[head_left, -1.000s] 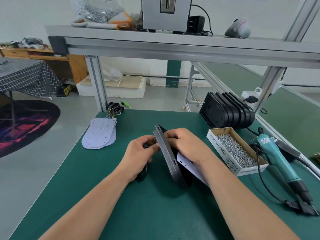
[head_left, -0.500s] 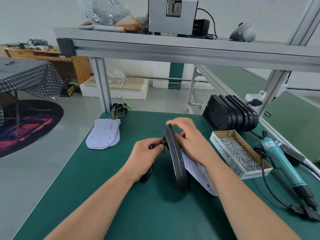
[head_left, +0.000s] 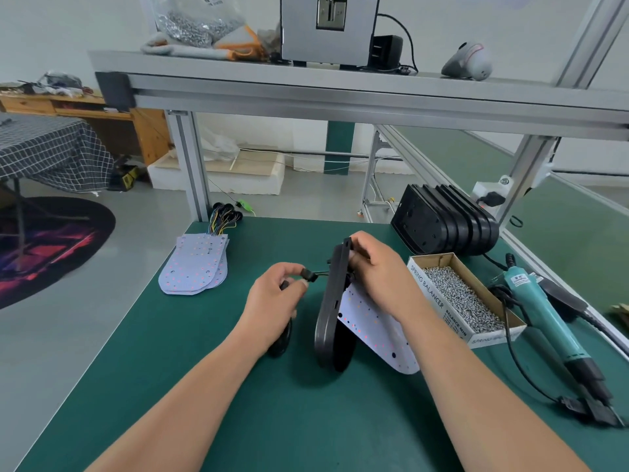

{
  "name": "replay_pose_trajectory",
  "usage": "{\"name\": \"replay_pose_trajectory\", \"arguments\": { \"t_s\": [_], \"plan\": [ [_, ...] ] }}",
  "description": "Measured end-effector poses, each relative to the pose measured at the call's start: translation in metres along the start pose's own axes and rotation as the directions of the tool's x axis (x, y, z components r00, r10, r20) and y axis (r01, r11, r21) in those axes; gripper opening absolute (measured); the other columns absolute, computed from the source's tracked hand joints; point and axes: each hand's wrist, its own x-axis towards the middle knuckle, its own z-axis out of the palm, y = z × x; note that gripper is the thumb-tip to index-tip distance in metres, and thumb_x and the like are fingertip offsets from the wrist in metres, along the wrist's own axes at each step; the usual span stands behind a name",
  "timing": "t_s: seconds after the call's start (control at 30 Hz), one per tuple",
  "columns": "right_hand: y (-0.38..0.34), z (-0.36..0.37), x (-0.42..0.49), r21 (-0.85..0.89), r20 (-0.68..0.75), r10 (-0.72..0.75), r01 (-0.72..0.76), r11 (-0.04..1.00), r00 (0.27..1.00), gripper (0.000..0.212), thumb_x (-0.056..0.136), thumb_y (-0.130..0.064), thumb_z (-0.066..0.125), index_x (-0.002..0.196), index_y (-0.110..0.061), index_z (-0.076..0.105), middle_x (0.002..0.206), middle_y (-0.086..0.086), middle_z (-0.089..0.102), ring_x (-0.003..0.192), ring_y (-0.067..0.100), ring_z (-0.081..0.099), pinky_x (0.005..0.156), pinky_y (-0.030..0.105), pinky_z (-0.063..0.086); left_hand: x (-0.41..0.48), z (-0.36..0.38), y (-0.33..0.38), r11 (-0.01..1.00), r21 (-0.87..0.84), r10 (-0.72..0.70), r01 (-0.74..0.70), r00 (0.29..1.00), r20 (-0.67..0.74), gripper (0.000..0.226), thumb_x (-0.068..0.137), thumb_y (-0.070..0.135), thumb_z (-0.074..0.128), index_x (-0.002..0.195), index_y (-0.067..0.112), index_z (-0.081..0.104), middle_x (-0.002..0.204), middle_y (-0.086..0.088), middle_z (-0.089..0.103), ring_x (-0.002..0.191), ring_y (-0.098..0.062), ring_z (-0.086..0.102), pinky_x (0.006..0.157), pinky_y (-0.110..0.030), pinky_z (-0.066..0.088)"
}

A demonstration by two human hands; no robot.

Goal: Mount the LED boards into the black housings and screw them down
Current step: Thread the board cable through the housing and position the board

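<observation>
I have the housing (head_left: 332,301) standing on edge in the middle of the worktop (head_left: 238,413). My right hand (head_left: 377,267) is curled round its far top end. The board (head_left: 374,332) leans against the housing's right face with its near end on the worktop, not yet seated. My left hand (head_left: 272,301) pinches a small black plug (head_left: 309,275) on the wire (head_left: 321,273), which seems to pass through the housing wall.

The risks as I judge them:
- **Wire:** if I pull the plug too hard or off-line, the wire could snag at the hole or strain where it joins the board.
- **Housing:** it balances on a narrow edge, so if my right fingers (head_left: 362,248) slacken it could tip onto the board.
- **Board:** a knocked board could slide right into the screw box (head_left: 439,301).
</observation>
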Motion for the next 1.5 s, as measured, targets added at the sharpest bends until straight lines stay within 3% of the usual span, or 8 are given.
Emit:
{"name": "replay_pose_trajectory", "arguments": {
  "t_s": [0.23, 0.33, 0.6, 0.8, 0.97, 1.13, 1.3, 1.5],
  "plan": [
    [0.003, 0.005, -0.001, -0.075, 0.044, 0.067, -0.063, 0.995, 0.997, 0.025, 0.102, -0.022, 0.064, 0.125, -0.031, 0.063, 0.106, -0.021, 0.067, 0.094, 0.001, 0.063, 0.078, 0.01, 0.042, -0.005, -0.002, 0.002, 0.977, 0.191, 0.108, -0.091, 0.991, -0.082, 0.016, 0.1, 0.036, 0.068, 0.104, 0.052, 0.066, 0.094, 0.023, 0.073, 0.075, -0.004, 0.071, 0.073, -0.027, 0.048],
    [0.002, 0.004, -0.003, -0.124, 0.012, 0.1, -0.098, 0.987, 0.995, 0.028, 0.098, -0.024, 0.068, 0.125, -0.031, 0.062, 0.11, -0.014, 0.069, 0.099, 0.012, 0.064, 0.081, 0.028, 0.047, -0.009, -0.003, 0.007, 0.943, 0.294, 0.212, -0.157, 0.963, -0.165, 0.009, 0.102, 0.04, 0.065, 0.101, 0.048, 0.07, 0.094, 0.026, 0.07, 0.088, 0.002, 0.064, 0.072, -0.022, 0.044],
    [-0.001, 0.001, -0.004, -0.185, 0.044, 0.108, -0.098, 0.978, 0.993, 0.036, 0.094, -0.024, 0.073, 0.128, -0.025, 0.064, 0.118, -0.002, 0.067, 0.104, 0.019, 0.063, 0.092, 0.035, 0.048, -0.022, 0.009, 0.02, 0.999, -0.009, 0.037, -0.036, 0.974, 0.223, 0.042, 0.08, 0.064, 0.073, 0.099, 0.027, 0.08, 0.08, 0.005, 0.075, 0.069, -0.013, 0.064, 0.065, -0.032, 0.051],
    [0.012, -0.024, -0.02, 0.008, 0.13, 0.172, -0.174, 0.985, 0.977, 0.049, 0.094, -0.015, 0.073, 0.14, -0.027, 0.06, 0.118, -0.002, 0.059, 0.074, -0.005, 0.064, 0.061, 0.02, 0.052, -0.021, 0.009, 0.011, 0.997, 0.07, -0.057, 0.042, 0.973, 0.225, 0.019, 0.085, 0.043, 0.063, 0.075, 0.03, 0.072, 0.062, 0.008, 0.054, 0.054, -0.014, 0.046, 0.054, -0.027, 0.04],
    [0.012, -0.036, -0.036, 0.018, 0.198, 0.133, -0.14, 0.99, 0.971, 0.052, 0.094, -0.007, 0.074, 0.14, -0.024, 0.061, 0.144, -0.011, 0.051, 0.111, 0.007, 0.064, 0.095, 0.037, 0.057, -0.024, 0.015, 0.01, 0.992, 0.123, -0.069, 0.041, 0.969, 0.238, 0.059, 0.082, 0.039, 0.059, 0.14, 0.028, 0.063, 0.07, 0.0, 0.055, 0.066, -0.017, 0.049, 0.066, -0.031, 0.044],
    [0.012, -0.051, -0.044, -0.284, 0.204, 0.091, -0.03, 0.958, 0.975, 0.059, 0.092, -0.024, 0.077, 0.148, -0.024, 0.057, 0.153, -0.008, 0.051, 0.14, 0.012, 0.043, 0.119, 0.034, 0.032, -0.025, 0.015, 0.008, 0.989, 0.15, -0.044, 0.008, 0.971, 0.234, 0.072, 0.08, 0.042, 0.058, 0.152, 0.032, 0.052, 0.066, 0.012, 0.055, 0.065, -0.015, 0.047, 0.067, -0.032, 0.042],
    [0.025, -0.06, -0.054, -0.394, 0.251, 0.266, -0.153, 0.906, 0.931, 0.06, 0.094, -0.043, 0.074, 0.149, -0.031, 0.053, 0.106, -0.013, 0.069, 0.095, 0.01, 0.066, 0.086, 0.034, 0.052, -0.026, 0.013, 0.008, 0.994, 0.113, -0.044, 0.016, 0.967, 0.253, 0.079, 0.08, 0.038, 0.059, 0.158, 0.039, 0.042, 0.07, 0.008, 0.054, 0.064, -0.014, 0.045, 0.059, -0.028, 0.041],
    [0.045, -0.068, -0.053, 0.151, 0.252, 0.226, -0.269, 0.951, 0.941, 0.051, 0.1, -0.012, 0.07, 0.143, -0.038, 0.062, 0.07, -0.007, 0.058, 0.056, 0.014, 0.05, 0.052, 0.024, 0.046, -0.029, 0.009, 0.012, 0.998, 0.042, -0.056, 0.043, 0.926, 0.373, 0.093, 0.08, 0.028, 0.062, 0.156, 0.064, 0.023, 0.093, -0.017, 0.055, 0.073, -0.019, 0.049, 0.061, -0.033, 0.046]
  ]
}}
